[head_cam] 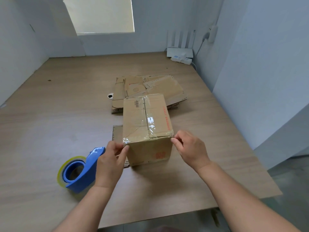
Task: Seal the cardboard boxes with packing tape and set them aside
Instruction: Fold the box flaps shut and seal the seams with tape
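Note:
A closed cardboard box [147, 124] stands on the wooden table [50, 131], with clear tape along its top seam and across its near top edge. My left hand [111, 163] pinches the box's near left top corner with thumb and fingers. My right hand [189, 148] pinches the near right top corner. A blue tape dispenser [80, 171] with a roll of clear tape lies on the table just left of my left hand.
Several flattened cardboard boxes [150, 89] lie stacked behind the box, and one flat piece [117, 133] lies under its left side. A white router [180, 51] and power strip [181, 59] sit at the far right corner. The table's front edge is near me.

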`<state>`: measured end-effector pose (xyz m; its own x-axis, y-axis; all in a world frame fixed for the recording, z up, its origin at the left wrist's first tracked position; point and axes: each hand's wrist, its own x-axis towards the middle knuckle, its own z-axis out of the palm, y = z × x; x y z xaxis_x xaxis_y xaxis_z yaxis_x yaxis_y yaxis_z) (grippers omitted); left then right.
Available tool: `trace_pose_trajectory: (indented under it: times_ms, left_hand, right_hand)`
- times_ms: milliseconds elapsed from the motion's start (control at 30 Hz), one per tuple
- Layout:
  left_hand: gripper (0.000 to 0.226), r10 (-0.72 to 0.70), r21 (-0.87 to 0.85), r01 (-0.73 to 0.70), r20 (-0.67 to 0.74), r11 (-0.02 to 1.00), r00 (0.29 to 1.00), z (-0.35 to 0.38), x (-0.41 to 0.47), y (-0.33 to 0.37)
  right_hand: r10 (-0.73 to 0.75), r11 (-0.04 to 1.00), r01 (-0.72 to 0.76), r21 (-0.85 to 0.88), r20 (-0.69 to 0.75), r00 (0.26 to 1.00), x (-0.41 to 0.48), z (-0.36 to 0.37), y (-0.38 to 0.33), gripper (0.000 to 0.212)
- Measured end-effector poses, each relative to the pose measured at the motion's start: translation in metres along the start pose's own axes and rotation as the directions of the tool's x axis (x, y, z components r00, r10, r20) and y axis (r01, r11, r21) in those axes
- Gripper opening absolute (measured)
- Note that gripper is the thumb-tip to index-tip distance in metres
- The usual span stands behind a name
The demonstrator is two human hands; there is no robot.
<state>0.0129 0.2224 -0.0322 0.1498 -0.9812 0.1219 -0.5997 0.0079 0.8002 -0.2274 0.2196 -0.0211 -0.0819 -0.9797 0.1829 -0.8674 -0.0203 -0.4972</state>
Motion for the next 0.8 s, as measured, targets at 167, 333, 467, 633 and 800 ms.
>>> trace_pose_trajectory:
  times_ms: [167, 333, 467, 633, 800]
  left_hand:
    - [0.024, 0.021, 0.128, -0.018, -0.023, 0.992, 1.000, 0.006, -0.001, 0.005]
    - [0.013, 0.045, 0.249, -0.071, 0.108, 0.966, 0.993, -0.010, 0.012, 0.013]
    - [0.012, 0.154, 0.257, -0.218, 0.247, 0.942, 0.957, -0.027, 0.028, 0.002]
    - [0.035, 0.362, 0.284, -0.450, 0.313, 0.847, 0.878, -0.026, 0.051, -0.003]
    - [0.022, 0.537, 0.253, -0.593, 0.258, 0.764, 0.803, -0.014, 0.060, -0.016]
  right_hand:
    - [0.112, 0.993, -0.110, -0.042, 0.043, 0.993, 0.000, 0.008, -0.014, 0.021]
    - [-0.023, 0.988, 0.002, 0.156, 0.134, 0.991, 0.000, 0.000, -0.013, 0.020]
    - [-0.089, 0.968, 0.107, 0.227, -0.089, 0.992, 0.011, -0.018, 0.007, 0.024]
    - [-0.295, 0.952, 0.281, 0.120, 0.123, 0.948, 0.040, -0.012, 0.030, 0.050]
    - [-0.396, 0.918, 0.395, 0.043, 0.047, 0.917, 0.048, -0.004, 0.027, 0.030]
